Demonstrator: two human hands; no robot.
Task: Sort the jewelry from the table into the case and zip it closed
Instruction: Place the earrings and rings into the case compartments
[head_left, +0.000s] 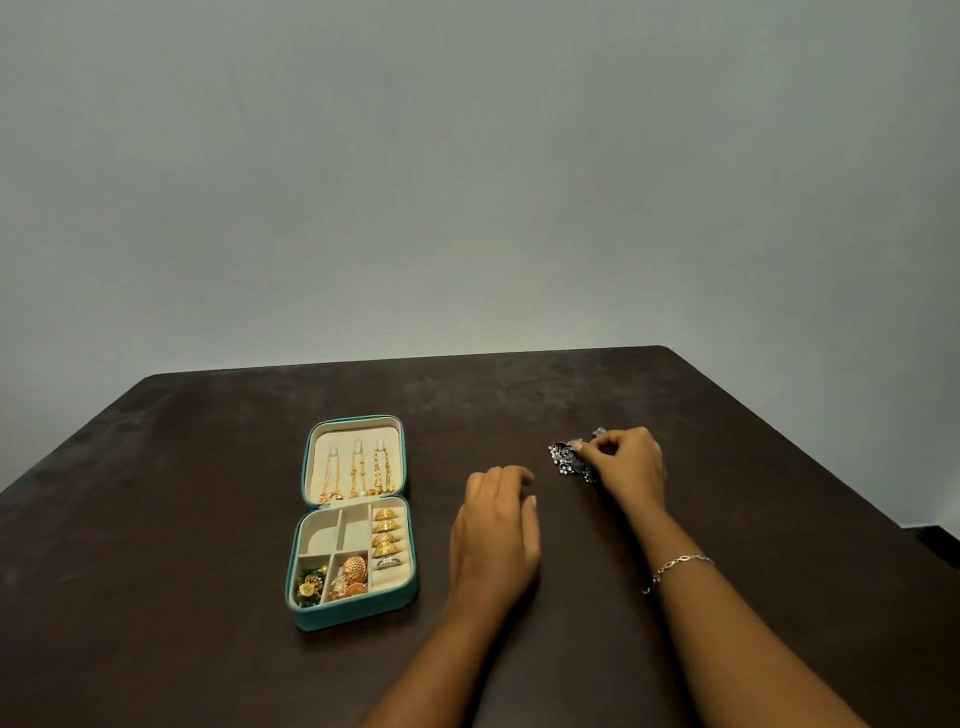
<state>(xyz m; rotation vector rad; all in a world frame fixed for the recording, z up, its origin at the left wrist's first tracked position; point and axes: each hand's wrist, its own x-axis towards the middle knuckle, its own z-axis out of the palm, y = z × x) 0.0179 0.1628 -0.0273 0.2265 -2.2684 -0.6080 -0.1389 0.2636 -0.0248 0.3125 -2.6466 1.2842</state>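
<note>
Right hand pinches the dark jewelry at the desk; the open case lies well beyond the left hand.

The right fingers are curled and pressed together on the jewelry's upper part, and its small pale beads spill out past the fingertips. I cannot tell whether it is one piece or two, or whether it is lifted clear. The left hand rests between jewelry and case, fingers loosely bent, holding nothing. The jewelry looks light, loose and dangly, likely to snag or tangle. Holding the solid top rather than the beads seems safest.
</note>
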